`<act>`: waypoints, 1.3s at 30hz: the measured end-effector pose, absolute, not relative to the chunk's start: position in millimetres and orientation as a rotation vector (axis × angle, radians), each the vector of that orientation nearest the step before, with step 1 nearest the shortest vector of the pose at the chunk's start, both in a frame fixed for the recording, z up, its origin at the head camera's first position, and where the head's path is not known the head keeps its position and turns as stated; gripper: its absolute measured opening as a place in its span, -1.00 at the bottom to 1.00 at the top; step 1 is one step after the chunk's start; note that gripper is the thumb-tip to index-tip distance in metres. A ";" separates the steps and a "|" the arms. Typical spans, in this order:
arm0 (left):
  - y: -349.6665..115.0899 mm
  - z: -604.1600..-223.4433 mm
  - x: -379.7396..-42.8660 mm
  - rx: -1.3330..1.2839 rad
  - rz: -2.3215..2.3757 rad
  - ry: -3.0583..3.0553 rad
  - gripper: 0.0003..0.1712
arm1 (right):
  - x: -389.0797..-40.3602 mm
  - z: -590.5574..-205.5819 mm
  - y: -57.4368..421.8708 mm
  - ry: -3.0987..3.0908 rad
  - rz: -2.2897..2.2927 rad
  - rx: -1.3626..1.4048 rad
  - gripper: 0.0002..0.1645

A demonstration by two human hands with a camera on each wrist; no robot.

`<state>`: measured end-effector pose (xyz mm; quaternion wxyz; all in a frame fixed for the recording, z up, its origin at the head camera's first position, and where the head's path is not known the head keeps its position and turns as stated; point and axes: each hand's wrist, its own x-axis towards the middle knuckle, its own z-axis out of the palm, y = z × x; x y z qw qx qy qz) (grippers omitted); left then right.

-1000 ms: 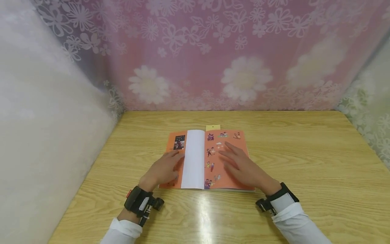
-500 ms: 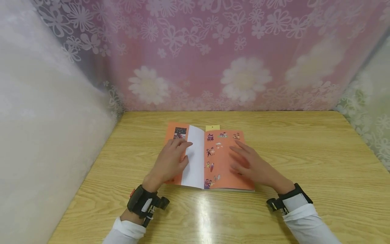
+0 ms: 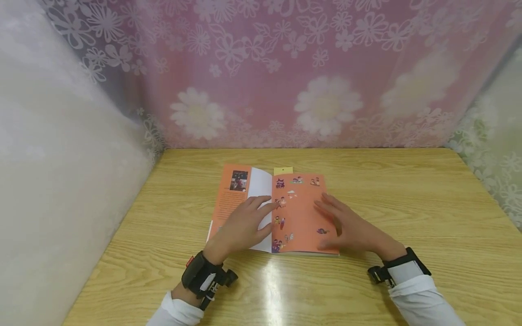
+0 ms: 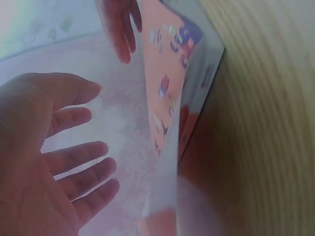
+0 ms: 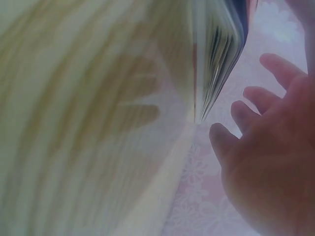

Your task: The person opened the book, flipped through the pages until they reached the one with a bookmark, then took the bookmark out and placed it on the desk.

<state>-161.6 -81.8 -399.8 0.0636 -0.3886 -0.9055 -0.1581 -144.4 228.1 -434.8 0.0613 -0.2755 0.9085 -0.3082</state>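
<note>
An open book [image 3: 302, 208] lies on the wooden table, its right page orange with small cartoon figures. On its left side, a white strip [image 3: 261, 181] runs beside the spine, and an orange flap [image 3: 234, 203] carries a photo and text. My left hand [image 3: 244, 224] is over the white strip near the spine, fingers loosely spread and holding nothing. In the left wrist view those fingers [image 4: 88, 157] are apart from the paper. At the right page's outer edge is my right hand [image 3: 356, 224], fingers slightly bent; the right wrist view shows its fingers [image 5: 246, 115] beside the page stack, gripping nothing.
A yellow tab [image 3: 283, 170] sticks out past the book's top edge. The wooden table [image 3: 399, 190] extends around the book. A pink flowered curtain [image 3: 253, 90] hangs behind it, and a pale cloth [image 3: 73, 181] stands at the left.
My left hand has moved right, from the orange flap to the white strip and spine. The left side of the book has lifted somewhat. My right hand has shifted right towards the page edge.
</note>
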 end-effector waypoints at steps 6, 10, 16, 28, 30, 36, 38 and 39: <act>-71.4 -402.2 -155.4 -1.221 -0.519 -2.786 -0.44 | -142.9 -439.6 235.2 2.745 -0.894 -0.889 0.23; -64.4 -405.9 -152.7 -1.240 -0.541 -2.809 -0.44 | -142.3 -440.9 238.6 2.746 -0.870 -0.912 0.25; -58.4 -411.6 -150.4 -1.250 -0.538 -2.851 -0.46 | -142.0 -441.6 238.6 2.727 -0.854 -0.929 0.21; -52.8 -413.0 -148.5 -1.281 -0.550 -2.857 -0.45 | -144.4 -443.7 236.4 2.786 -0.787 -0.938 -0.02; -52.0 -412.8 -148.2 -1.272 -0.544 -2.865 -0.43 | -144.7 -443.2 235.9 2.797 -0.793 -0.936 -0.04; -50.6 -414.1 -147.5 -1.255 -0.534 -2.863 -0.26 | -145.1 -440.6 234.5 2.884 -0.803 -0.930 -0.05; -50.0 -414.6 -147.4 -1.253 -0.527 -2.852 -0.21 | -145.5 -438.6 233.1 2.917 -0.818 -0.944 -0.06; -49.6 -414.9 -147.3 -1.250 -0.525 -2.848 -0.17 | -145.7 -437.4 232.3 2.927 -0.834 -0.953 -0.06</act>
